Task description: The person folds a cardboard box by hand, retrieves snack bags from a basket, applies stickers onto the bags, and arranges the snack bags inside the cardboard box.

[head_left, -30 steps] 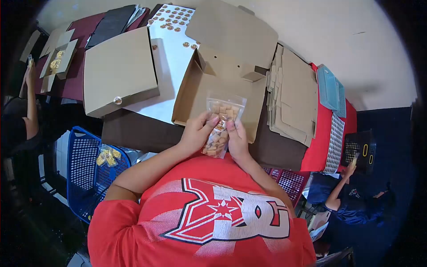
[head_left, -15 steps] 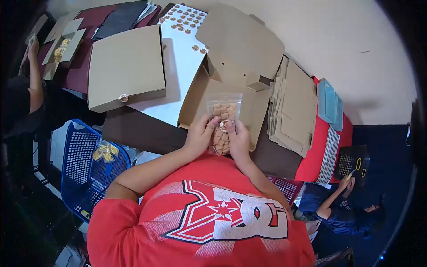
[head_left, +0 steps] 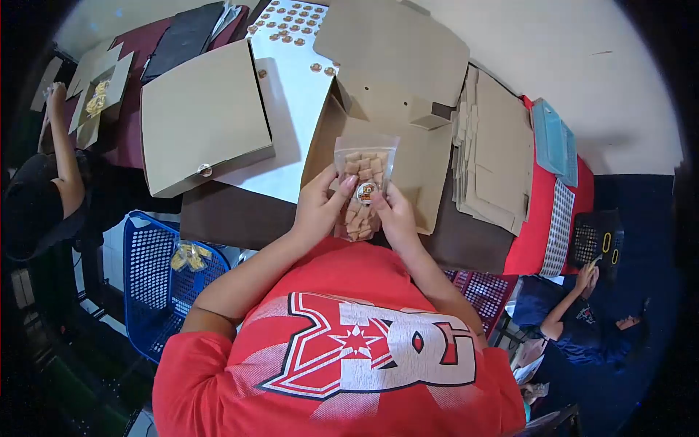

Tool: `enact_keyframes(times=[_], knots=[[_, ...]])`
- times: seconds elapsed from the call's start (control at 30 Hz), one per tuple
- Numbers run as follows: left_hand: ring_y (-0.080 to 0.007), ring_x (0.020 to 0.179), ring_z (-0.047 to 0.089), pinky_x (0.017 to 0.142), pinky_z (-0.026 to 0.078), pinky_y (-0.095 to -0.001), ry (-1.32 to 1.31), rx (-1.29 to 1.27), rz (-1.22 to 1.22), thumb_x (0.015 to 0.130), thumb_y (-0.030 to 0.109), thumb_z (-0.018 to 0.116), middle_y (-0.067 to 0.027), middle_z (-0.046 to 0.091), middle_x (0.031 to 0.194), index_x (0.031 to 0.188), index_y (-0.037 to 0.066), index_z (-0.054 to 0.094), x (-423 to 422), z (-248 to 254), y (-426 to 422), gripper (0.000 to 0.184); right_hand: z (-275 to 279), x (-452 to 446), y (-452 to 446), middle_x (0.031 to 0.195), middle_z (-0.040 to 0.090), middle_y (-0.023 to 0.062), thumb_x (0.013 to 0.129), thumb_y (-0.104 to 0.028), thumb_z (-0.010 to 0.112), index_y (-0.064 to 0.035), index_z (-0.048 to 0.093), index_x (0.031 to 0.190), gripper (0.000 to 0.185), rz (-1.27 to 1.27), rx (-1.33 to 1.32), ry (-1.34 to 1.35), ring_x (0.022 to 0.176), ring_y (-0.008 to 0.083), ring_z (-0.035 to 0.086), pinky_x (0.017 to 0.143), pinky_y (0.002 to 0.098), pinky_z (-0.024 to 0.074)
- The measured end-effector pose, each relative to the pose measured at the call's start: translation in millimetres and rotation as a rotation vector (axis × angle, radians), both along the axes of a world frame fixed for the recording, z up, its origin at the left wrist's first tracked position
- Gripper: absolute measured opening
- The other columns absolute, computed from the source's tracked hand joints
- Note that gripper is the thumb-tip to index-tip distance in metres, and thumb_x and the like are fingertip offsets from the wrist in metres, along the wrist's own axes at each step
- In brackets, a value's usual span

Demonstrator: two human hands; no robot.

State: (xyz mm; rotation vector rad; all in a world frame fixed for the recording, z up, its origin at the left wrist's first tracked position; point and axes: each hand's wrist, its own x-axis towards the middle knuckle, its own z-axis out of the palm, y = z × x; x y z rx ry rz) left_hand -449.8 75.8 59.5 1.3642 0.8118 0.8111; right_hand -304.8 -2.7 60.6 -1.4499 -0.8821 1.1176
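A clear zip pouch of small square brown snack pieces (head_left: pixel 366 166) is held upright in front of my chest, at the near side of an open cardboard box (head_left: pixel 429 178). On the pouch's face is a round sticker (head_left: pixel 365 192). My left hand (head_left: pixel 319 205) grips the pouch's left edge, thumb on the front just above and left of the sticker. Gripping the right edge is my right hand (head_left: pixel 398 217), its thumb on the front beside the sticker's lower right. The fingers behind the pouch are hidden.
A closed cardboard box (head_left: pixel 207 120) with a sticker stands left, near a white sheet of round stickers (head_left: pixel 291 25). Flattened boxes (head_left: pixel 495 146) and a teal basket (head_left: pixel 555 142) lie right. A blue basket (head_left: pixel 149 291) stands lower left. Other people work at both sides.
The camera view has shifted slightly. My right thumb has slid off the sticker toward its lower right, so more of the sticker shows. Both hands still hold the pouch, now tilted slightly.
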Motion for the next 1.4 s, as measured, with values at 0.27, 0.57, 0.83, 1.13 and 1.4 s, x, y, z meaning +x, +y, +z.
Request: enact_keyframes(times=[0.27,0.57,0.83,1.13,1.4], knots=[[-0.0195,0.071,0.050,0.065,0.042,-0.0302,0.028,0.056,0.023,0.094,0.027,0.056,-0.0124,0.052,0.077,0.088,-0.002,0.056,-8,-24,4,0.029,-6,0,5,0.118,0.055,0.0099,0.090,-0.023,0.064,0.0017,0.043,0.126,0.048,0.186,-0.142,0.167,0.108,0.0157,0.052,0.095,0.0303,0.0410],[-0.0196,0.076,0.054,0.070,0.045,-0.0309,0.019,0.061,-0.074,0.091,0.027,0.059,-0.0111,0.054,0.085,0.099,0.000,0.056,-8,-18,4,0.028,-22,11,-3,0.116,0.055,0.0105,0.085,-0.015,0.067,0.0020,0.040,0.125,0.052,0.311,-0.097,-0.016,0.106,0.0166,0.053,0.093,0.0317,0.0430],[-0.0171,0.086,0.065,0.077,0.051,-0.0302,0.056,0.018,-0.198,0.078,0.012,0.074,-0.0123,0.067,0.096,0.110,-0.001,0.057,2,-2,1,0.039,-23,7,-11,0.118,0.055,0.0132,0.080,-0.011,0.068,0.0020,0.037,0.128,0.058,0.240,-0.109,-0.062,0.107,0.0212,0.055,0.094,0.0341,0.0438],[-0.0083,0.081,0.060,0.072,0.049,-0.0251,0.121,-0.046,-0.061,0.087,0.010,0.066,-0.0069,0.067,0.092,0.109,-0.003,0.059,4,-4,-12,0.027,-9,4,-9,0.123,0.052,0.0193,0.080,-0.023,0.072,0.0031,0.034,0.133,0.070,0.274,-0.132,-0.152,0.114,0.0275,0.053,0.098,0.0376,0.0411],[-0.0074,0.069,0.057,0.061,0.048,-0.0231,-0.021,-0.328,-0.030,0.096,0.021,0.056,-0.0038,0.065,0.083,0.105,-0.001,0.059,3,-8,-4,0.024,-7,9,-8,0.124,0.052,0.0216,0.080,-0.029,0.072,0.0037,0.031,0.135,0.076,0.293,-0.096,-0.174,0.116,0.0294,0.052,0.099,0.0377,0.0394]])
